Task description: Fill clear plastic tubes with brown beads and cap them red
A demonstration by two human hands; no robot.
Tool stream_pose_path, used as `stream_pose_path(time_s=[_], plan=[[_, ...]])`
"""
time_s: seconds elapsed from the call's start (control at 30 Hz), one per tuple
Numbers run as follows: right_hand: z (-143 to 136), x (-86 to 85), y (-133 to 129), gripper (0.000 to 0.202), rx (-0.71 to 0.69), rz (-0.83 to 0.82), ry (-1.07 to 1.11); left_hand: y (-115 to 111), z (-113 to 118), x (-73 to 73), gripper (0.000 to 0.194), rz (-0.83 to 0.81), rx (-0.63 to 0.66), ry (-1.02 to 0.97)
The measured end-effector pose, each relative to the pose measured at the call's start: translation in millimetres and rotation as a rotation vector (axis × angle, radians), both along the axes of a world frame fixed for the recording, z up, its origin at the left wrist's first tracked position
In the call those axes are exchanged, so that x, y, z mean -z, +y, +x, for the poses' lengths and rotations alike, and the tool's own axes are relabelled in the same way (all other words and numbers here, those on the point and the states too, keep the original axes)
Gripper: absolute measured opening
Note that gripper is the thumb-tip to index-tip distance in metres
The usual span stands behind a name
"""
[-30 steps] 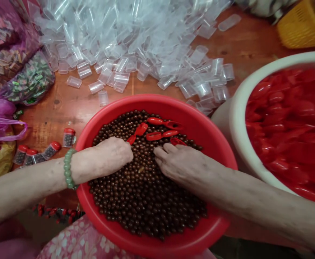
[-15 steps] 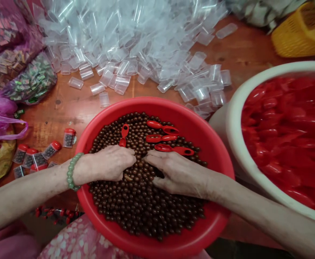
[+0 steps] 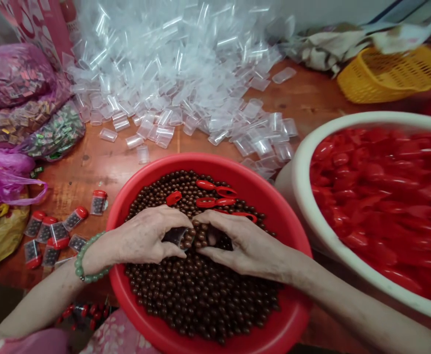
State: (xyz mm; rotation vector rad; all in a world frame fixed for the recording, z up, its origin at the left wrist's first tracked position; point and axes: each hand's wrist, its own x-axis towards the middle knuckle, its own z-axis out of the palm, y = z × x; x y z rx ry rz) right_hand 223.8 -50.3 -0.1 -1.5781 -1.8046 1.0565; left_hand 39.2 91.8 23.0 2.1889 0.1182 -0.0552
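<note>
My left hand (image 3: 147, 233), with a green bead bracelet (image 3: 90, 260) at its wrist, curls around a small clear plastic container (image 3: 175, 236). The container lies on its side with its mouth facing right, mostly hidden by the fingers. Facing it, my right hand (image 3: 246, 241) has its fingers and thumb cupped around a few brown balls (image 3: 201, 233) at that mouth. Both hands are over a red basin (image 3: 204, 160) holding many glossy brown balls (image 3: 200, 305). Several red plastic caps (image 3: 217, 201) with holed tabs lie on the balls behind my hands.
Clear containers (image 3: 163, 73) are heaped at the back. A white tub (image 3: 303, 162) of red caps (image 3: 377, 206) stands right, below a yellow basket (image 3: 392, 78). Filled, red-capped containers (image 3: 58, 236) lie left, near purple bags (image 3: 14, 78) of small pieces.
Both hands have come up from the balls, fingers wider apart, showing the container and the cupped balls between them. The view has tilted up and shifted slightly. A red cap by my left hand has tipped.
</note>
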Motion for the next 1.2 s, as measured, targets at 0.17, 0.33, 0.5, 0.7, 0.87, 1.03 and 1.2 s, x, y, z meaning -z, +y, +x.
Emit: stream_pose_path(time_s=[0.17, 0.33, 0.5, 0.7, 0.87, 1.03, 1.2], plan=[[-5, 1.9, 0, 0.006, -0.023, -0.044, -0.106, 1, -6, -7.9, 0.037, -0.134, -0.154, -0.063], [-15, 0.7, -6, 0.013, -0.051, -0.119, -0.242, -1, -16, -10.1, 0.036, -0.116, -0.296, -0.081], [-25, 4.7, -2, 0.011, -0.156, -0.137, -0.446, -1, -20, -10.5, 0.037, -0.109, -0.367, -0.100], [-21, -8.9, -2, 0.014, -0.200, -0.175, -0.484, 6, -22, -7.9, 0.036, -0.204, -0.453, -0.099], [-4, -22.7, 29, 0.018, -0.203, -0.025, -0.460, 3, -26, 0.7, 0.038, -0.359, -0.501, -0.069], [-12, 1.3, 79, 0.028, -0.218, 0.084, -0.558, 0, -27, 1.0, 0.034, -0.541, -0.484, -0.063], [-17, 10.8, 87, 0.022, -0.246, 0.126, -0.542, -5, -31, 1.0, 0.038, -0.821, -0.502, -0.086]])
